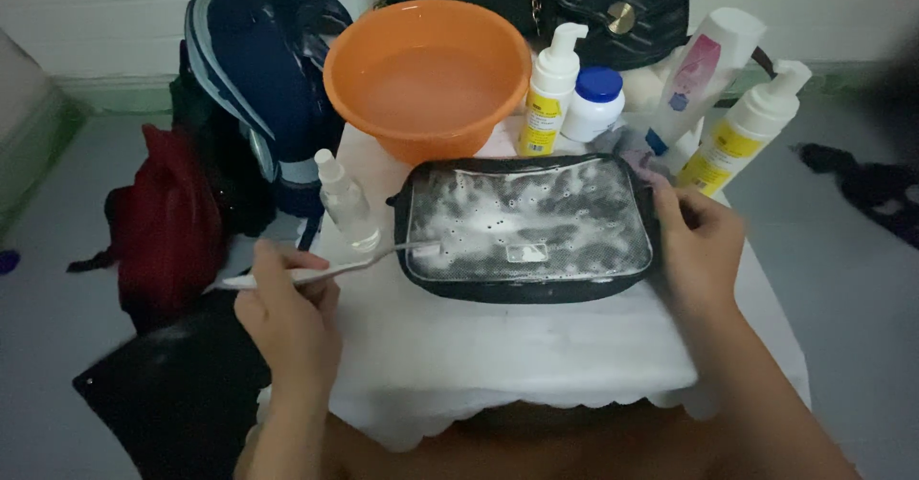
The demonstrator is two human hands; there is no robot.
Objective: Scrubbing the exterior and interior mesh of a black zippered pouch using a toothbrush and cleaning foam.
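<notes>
Left hand grips toothbrush, bristles on foamy pouch; right hand clamps pouch edge, steadying it on worktop.

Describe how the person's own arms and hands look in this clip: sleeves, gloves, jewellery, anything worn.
Both forearms are bare as far as the frame shows; no sleeves are in view. The left hand and the right hand wear no gloves. No rings, watch or bracelets can be made out, though the picture is dim and slightly soft, so small items could be missed.
</notes>
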